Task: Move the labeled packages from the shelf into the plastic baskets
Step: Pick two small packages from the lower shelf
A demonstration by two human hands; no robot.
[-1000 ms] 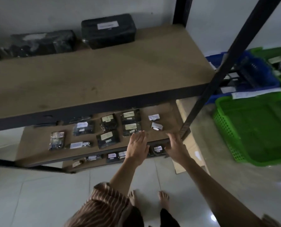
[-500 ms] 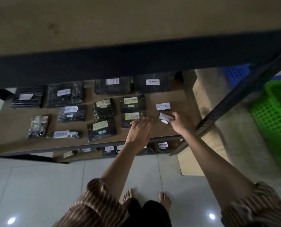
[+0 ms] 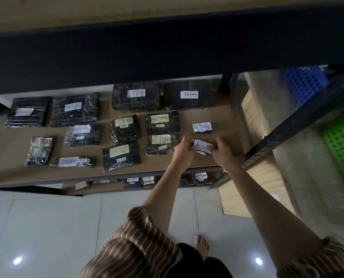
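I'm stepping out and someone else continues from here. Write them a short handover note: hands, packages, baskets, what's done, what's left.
Left hand and right hand: both at the small white-labeled package near the middle shelf's front right corner, fingers on its edges; it is not clearly lifted.
Packages: about a dozen more lie on that shelf, including another small "RETURN" package just behind, plus several on the lower shelf.
Baskets: green basket and blue basket on the floor to the right; contents not visible.
Left: carry this package over, then the rest.

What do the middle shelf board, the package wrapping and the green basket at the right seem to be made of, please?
Tan shelf board: matte wood or fibreboard, likely. Dark package wrapping: glossy clear plastic film, with creased highlights. Green basket: moulded plastic, square lattice holes.
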